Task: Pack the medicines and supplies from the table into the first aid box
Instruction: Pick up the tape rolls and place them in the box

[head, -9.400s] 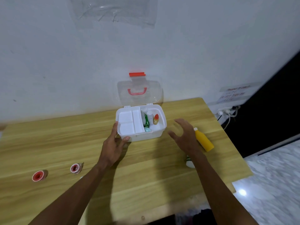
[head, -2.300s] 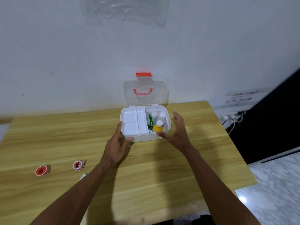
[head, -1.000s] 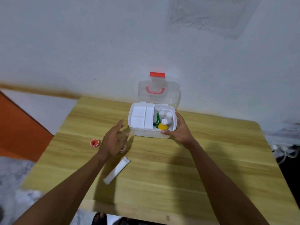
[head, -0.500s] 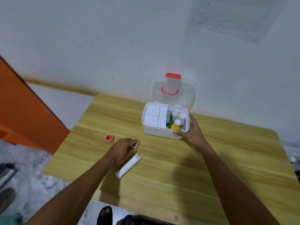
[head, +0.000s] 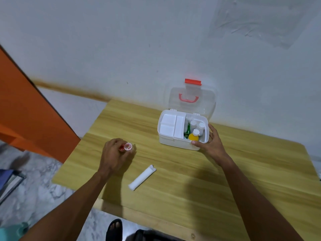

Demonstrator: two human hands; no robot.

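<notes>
Blurred red rolls (head: 126, 146), partly hidden within the left hand (head: 113, 154)

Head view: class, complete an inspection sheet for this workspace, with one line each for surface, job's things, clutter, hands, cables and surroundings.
Surface: wooden table.
Job's things: first aid box open, lid upright; yellow bottle and white bottles inside; white tube lying on the table.
Clutter: nothing seen.
Hands: left hand grips a red roll; right hand rests against the box's right front corner.
Cables: nothing seen.
Surroundings: white wall, orange panel, marbled floor.
</notes>
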